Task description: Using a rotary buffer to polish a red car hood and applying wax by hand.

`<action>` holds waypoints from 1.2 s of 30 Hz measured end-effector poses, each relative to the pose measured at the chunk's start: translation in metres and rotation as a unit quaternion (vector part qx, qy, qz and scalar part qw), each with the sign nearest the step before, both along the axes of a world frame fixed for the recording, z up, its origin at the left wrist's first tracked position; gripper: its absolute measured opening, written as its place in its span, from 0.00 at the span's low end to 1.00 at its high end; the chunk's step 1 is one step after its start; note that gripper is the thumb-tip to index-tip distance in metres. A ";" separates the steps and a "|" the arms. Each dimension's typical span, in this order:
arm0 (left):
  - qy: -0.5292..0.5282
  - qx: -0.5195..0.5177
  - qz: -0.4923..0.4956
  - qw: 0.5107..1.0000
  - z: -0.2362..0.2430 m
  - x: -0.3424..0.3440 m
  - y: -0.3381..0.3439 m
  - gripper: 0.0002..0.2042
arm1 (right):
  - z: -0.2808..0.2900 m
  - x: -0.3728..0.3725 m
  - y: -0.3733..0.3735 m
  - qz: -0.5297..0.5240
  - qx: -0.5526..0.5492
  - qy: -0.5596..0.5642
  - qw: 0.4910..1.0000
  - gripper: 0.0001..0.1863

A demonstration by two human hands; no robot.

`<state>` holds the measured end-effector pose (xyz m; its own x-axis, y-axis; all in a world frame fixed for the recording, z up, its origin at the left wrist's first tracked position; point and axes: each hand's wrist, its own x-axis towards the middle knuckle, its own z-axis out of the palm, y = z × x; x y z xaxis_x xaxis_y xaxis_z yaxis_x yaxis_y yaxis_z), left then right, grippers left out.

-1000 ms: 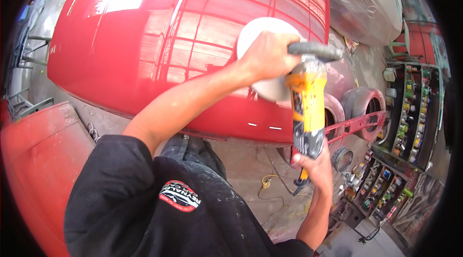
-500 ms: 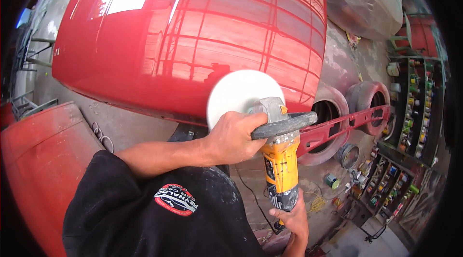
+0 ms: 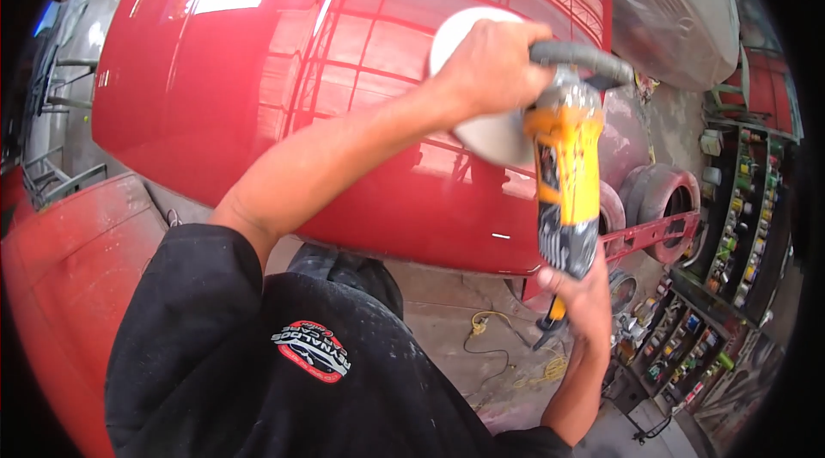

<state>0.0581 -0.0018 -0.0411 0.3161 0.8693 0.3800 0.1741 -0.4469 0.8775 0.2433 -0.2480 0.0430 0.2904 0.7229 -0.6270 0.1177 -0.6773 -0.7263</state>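
A yellow and black power polisher (image 3: 569, 161) is held in both hands over a glossy red car panel (image 3: 215, 123). My left hand (image 3: 498, 64) is closed around its dark loop handle (image 3: 584, 54) beside the head. Lower down, my right hand (image 3: 583, 286) wraps the rear of the body, near the cord end. The round white pad (image 3: 460, 33) is partly hidden behind my left hand and wrist. It lies over the right part of the panel and looks tilted; whether its whole face touches cannot be told.
Old tires (image 3: 666, 204) and a narrow red metal bar (image 3: 640, 236) are at the right. Shelves (image 3: 746, 209) of cans stand beyond them. A plastic-covered vehicle (image 3: 670, 11) is at the far right, another red panel (image 3: 77, 260) at the left. A yellow cord (image 3: 554, 368) lies on the floor.
Both hands have carried the polisher up and to the right, farther over the red panel. The pad has left the near edge. My left arm is reaching farther out.
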 end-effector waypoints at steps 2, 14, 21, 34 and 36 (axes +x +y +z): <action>0.009 -0.045 -0.002 0.999 0.009 0.003 0.014 0.11 | -0.010 0.010 0.009 0.030 0.061 -0.043 0.997 0.38; 0.009 -0.038 0.011 0.999 -0.001 0.004 0.025 0.12 | -0.012 0.020 0.023 0.050 0.048 -0.017 0.997 0.39; 0.029 -0.089 -0.007 0.996 0.020 -0.044 -0.034 0.09 | -0.005 0.001 -0.011 0.076 0.022 -0.014 0.997 0.49; 0.017 -0.208 0.088 0.974 0.071 -0.108 -0.091 0.10 | 0.033 0.001 0.001 0.195 -0.053 0.026 0.979 0.55; 0.031 -0.186 0.114 0.975 0.071 -0.111 -0.087 0.12 | 0.031 -0.002 0.009 0.207 -0.037 0.021 0.977 0.55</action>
